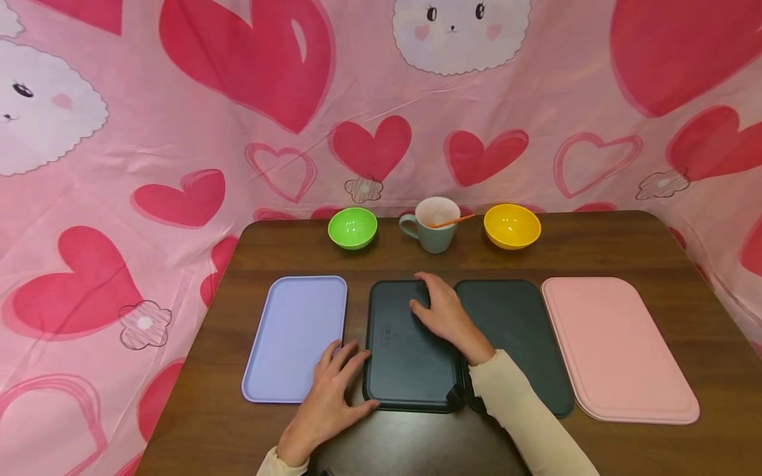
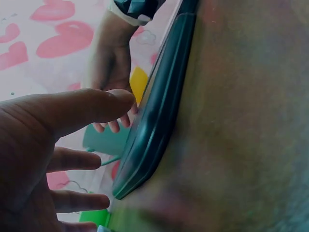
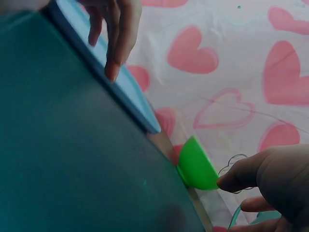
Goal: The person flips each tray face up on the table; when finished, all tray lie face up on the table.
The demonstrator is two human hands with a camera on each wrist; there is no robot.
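A dark rectangular tray (image 1: 411,357) with rounded corners lies between both hands, showing a small embossed mark. My left hand (image 1: 333,396) is at its near left side, fingers spread and thumb by the near left corner; in the left wrist view the thumb looks close to the rim, but contact is unclear. Over the far right part of the same tray is my right hand (image 1: 443,311), its fingers extended toward the far edge and not wrapped round anything. A lavender tray (image 1: 297,337) sits just left, partly behind the left fingers. Another dark tray (image 1: 514,344) lies under the right forearm.
A pink tray-like board (image 1: 619,350) lies at the right. Along the back stand a green bowl (image 1: 353,229), a teal mug (image 1: 435,238) holding an orange stick (image 1: 455,221), and a yellow bowl (image 1: 512,227). Behind the wooden table (image 1: 196,396) hangs a heart-patterned cloth (image 1: 178,132).
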